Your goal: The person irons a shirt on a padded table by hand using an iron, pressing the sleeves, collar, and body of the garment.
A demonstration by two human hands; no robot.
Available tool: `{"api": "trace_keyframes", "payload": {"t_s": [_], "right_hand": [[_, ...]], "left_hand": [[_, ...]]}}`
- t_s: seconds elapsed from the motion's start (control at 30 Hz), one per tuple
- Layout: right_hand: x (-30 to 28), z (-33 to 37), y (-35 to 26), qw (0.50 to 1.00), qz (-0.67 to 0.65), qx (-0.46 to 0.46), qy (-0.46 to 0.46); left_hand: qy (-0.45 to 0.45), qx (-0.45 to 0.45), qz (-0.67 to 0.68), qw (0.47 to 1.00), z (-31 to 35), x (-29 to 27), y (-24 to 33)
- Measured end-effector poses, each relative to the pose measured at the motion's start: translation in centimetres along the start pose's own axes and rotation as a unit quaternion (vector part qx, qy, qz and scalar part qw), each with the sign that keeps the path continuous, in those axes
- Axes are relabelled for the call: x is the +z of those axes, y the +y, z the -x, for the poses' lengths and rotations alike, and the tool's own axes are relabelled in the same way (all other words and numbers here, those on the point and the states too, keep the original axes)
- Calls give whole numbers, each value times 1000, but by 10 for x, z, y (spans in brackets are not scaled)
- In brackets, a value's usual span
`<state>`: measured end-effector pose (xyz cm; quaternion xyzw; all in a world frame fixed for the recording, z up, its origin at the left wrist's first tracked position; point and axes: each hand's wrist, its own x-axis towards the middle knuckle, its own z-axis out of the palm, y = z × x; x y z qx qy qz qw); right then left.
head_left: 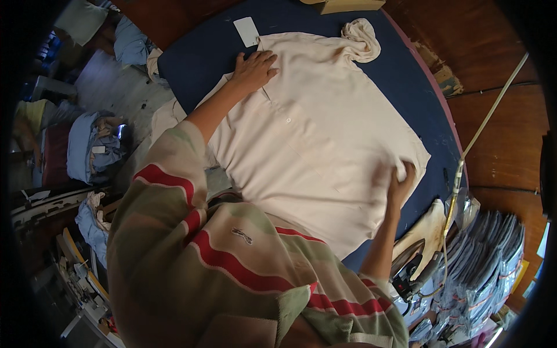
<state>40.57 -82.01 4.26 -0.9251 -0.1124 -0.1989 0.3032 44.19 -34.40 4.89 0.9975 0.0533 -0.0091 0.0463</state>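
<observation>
A cream shirt [325, 110] lies spread over a dark blue covered table [200, 55], loosely wrinkled, with a small button near its middle. One sleeve [361, 40] is bunched up at the far right corner. My left hand [253, 71] rests flat on the shirt's far left part, fingers spread and holding nothing. At the shirt's right edge, my right hand [400, 181] is closed on the fabric, its fingertips partly hidden and slightly blurred. A white card [246, 31] lies just beyond my left hand, next to the shirt.
An iron [415, 267] stands at the lower right, with a pale hose [490, 110] rising near it. Plastic-wrapped folded garments [481, 261] are stacked beside it. A cardboard box [348, 6] sits at the table's far edge. Blue garments [87, 148] lie in piles at the left.
</observation>
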Motion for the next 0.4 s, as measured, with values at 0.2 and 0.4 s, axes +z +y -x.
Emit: {"api": "trace_keyframes", "payload": {"t_s": [0.2, 0.4], "right_hand": [[132, -124, -39, 989, 37, -100, -100], [183, -193, -48, 951, 233, -70, -189]], "left_hand": [[266, -97, 156, 946, 125, -5, -11], [156, -388, 664, 620, 306, 109, 16]]}}
